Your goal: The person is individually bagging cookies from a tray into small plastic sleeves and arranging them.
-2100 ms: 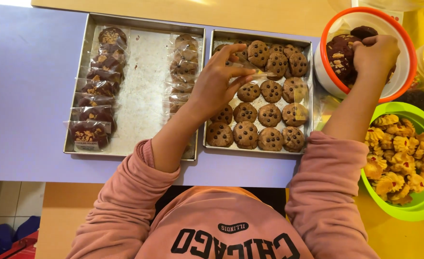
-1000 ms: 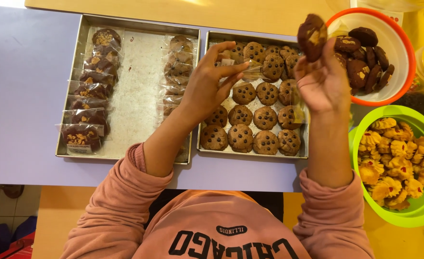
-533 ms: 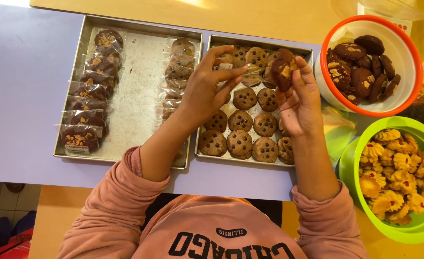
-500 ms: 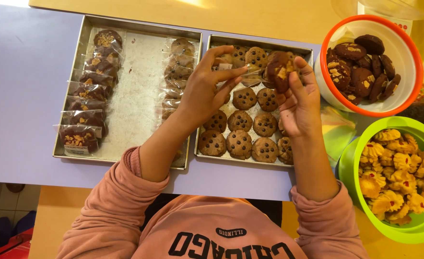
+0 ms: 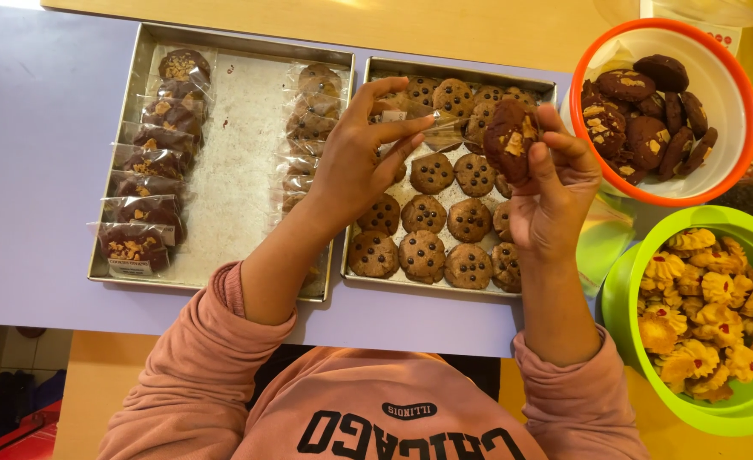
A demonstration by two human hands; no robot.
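Pale lilac tabletop (image 5: 44, 128) carries two shallow metal trays side by side, with a yellow wooden surface beyond it. Above the right-hand metal tray of chocolate-chip cookies (image 5: 462, 281), the right hand (image 5: 555, 200) grips a dark brown cookie topped with pale flakes (image 5: 511, 140) between thumb and curled fingers. Just beside it, the left hand (image 5: 355, 166) pinches a small clear plastic bag (image 5: 432, 126) between thumb and forefinger, the bag's end close to the cookie. The left-hand metal tray (image 5: 232, 153) holds two rows of cookies already wrapped in clear bags. To the right sit an orange-rimmed white bowl of dark cookies (image 5: 717, 153) and a green plastic bowl of yellow swirled biscuits (image 5: 628, 281).
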